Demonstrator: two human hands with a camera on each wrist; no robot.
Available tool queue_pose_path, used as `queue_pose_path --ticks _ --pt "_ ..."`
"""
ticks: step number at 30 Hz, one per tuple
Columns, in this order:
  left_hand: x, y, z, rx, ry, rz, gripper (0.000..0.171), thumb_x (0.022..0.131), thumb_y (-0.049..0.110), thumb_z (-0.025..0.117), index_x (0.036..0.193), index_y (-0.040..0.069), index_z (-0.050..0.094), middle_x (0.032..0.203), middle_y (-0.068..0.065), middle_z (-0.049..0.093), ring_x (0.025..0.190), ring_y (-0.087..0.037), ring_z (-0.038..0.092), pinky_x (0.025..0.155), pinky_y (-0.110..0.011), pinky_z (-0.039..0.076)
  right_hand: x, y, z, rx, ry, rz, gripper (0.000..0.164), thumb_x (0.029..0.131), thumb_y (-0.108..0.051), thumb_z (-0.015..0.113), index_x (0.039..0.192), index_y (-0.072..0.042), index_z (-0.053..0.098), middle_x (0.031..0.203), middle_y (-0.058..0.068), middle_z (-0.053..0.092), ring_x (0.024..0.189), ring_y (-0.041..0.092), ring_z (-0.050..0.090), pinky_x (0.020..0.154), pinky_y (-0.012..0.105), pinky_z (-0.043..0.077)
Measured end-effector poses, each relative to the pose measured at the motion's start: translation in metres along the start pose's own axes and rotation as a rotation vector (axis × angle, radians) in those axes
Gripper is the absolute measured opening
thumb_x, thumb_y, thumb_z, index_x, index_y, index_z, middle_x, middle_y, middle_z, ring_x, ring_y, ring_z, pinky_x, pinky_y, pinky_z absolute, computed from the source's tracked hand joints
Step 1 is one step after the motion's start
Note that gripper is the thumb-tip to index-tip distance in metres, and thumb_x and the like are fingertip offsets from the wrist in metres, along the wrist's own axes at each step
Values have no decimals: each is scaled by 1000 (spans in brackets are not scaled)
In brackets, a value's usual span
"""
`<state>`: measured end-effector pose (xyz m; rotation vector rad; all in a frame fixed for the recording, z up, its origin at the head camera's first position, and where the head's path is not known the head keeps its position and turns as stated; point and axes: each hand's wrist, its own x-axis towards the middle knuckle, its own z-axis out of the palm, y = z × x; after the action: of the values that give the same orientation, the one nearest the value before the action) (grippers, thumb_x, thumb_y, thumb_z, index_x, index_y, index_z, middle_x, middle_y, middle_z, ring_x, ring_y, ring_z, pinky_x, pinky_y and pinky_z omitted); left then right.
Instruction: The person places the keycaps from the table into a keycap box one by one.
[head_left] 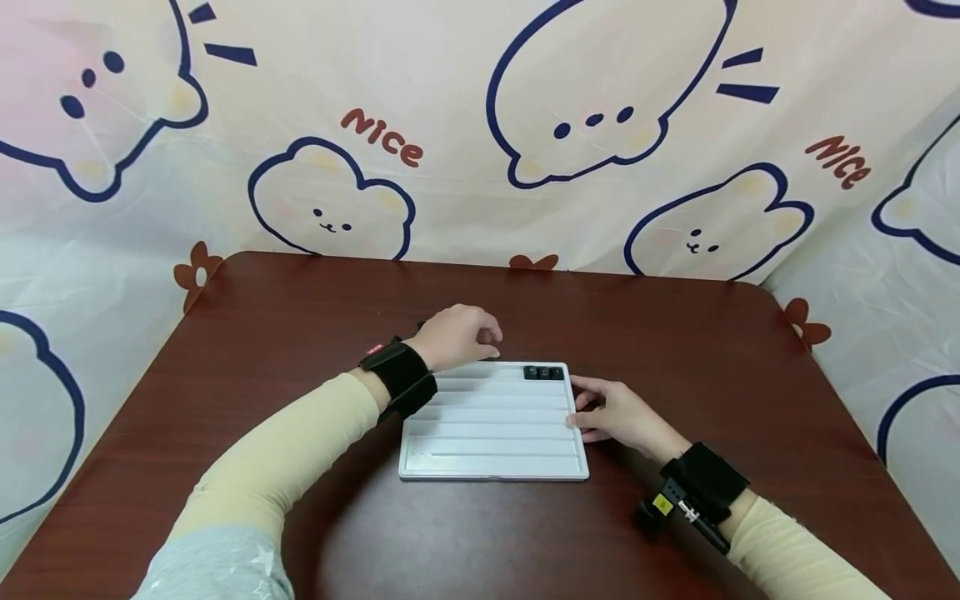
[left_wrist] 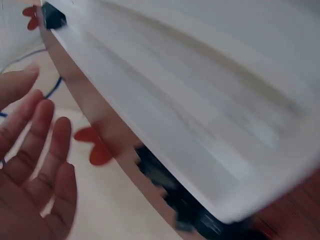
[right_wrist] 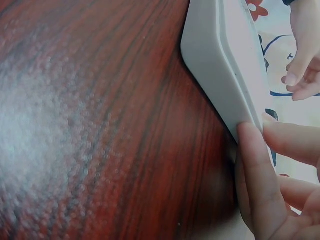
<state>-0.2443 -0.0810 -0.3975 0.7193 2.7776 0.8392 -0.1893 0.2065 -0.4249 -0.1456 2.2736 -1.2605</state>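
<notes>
Right hand (head_left: 621, 413) pinches the white tray (head_left: 495, 429), prob to steady it; left hand (head_left: 453, 336) hovers, fingers loosely apart.

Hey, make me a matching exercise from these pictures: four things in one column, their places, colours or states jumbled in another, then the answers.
Things:
1. Left hand
2. Right hand
3. Black pieces
4. Table

Places, colours or states:
A. Dark reddish brown
B. In the far right corner of the white tray
C. Fingers loose, holding nothing
D. Holding the tray's right edge

Pairs: 1-C, 2-D, 3-B, 4-A
</notes>
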Motion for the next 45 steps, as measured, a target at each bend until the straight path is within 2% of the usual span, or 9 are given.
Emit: queue_pose_path --ticks 5,10,13,19,25,30,37,45 --pt "-12 -24 -7 -48 3 54 25 96 14 75 120 7 76 110 -5 71 97 -18 63 86 -28 53 1 3 2 22 -3 -1 71 92 -2 76 152 7 41 104 15 53 81 21 61 70 34 60" --pt "-29 -47 -19 -91 5 78 28 97 10 72 124 5 74 116 -9 70 103 -22 64 91 -34 54 -2 3 3 18 -3 -14 71 91 -2 77 151 8 41 102 15 53 80 21 61 69 35 60" --pt "-40 -57 -28 -84 23 87 26 96 7 72 122 5 75 116 -8 71 104 -22 64 92 -38 53 -3 1 2 4 0 -21 71 91 -2 76 151 9 40 102 15 53 80 21 62 69 35 60" --pt "-61 -76 -38 -88 62 23 22 94 5 74 116 6 76 112 -6 71 102 -21 63 90 -40 54 -3 0 0 0 3 -18 70 92 -1 75 151 8 40 103 15 53 81 21 63 70 35 60" --pt "-74 -89 -43 -82 80 -26 22 91 5 77 113 7 77 109 -5 71 100 -21 62 91 -42 54 -1 0 0 17 3 -10 72 90 0 77 152 8 40 103 15 53 79 21 61 68 34 60" --pt "-78 -92 -45 -66 76 -83 23 89 6 80 112 8 78 111 -4 71 102 -22 63 92 -41 54 -1 -1 0 21 -5 -14 74 90 0 77 152 9 39 103 15 52 80 21 60 68 34 60" --pt "-75 -90 -46 -52 56 -147 24 89 6 80 113 9 78 113 -7 70 105 -26 62 95 -44 53 -2 -2 -2 -7 -8 -23 74 91 0 76 152 9 37 104 15 52 79 20 61 68 34 60" --pt "-69 -92 -43 -21 28 -171 23 89 3 79 112 7 78 113 -9 69 101 -26 62 91 -42 53 -2 -2 -1 -19 -8 -26 74 91 1 76 152 10 36 104 15 53 79 20 61 67 34 60"
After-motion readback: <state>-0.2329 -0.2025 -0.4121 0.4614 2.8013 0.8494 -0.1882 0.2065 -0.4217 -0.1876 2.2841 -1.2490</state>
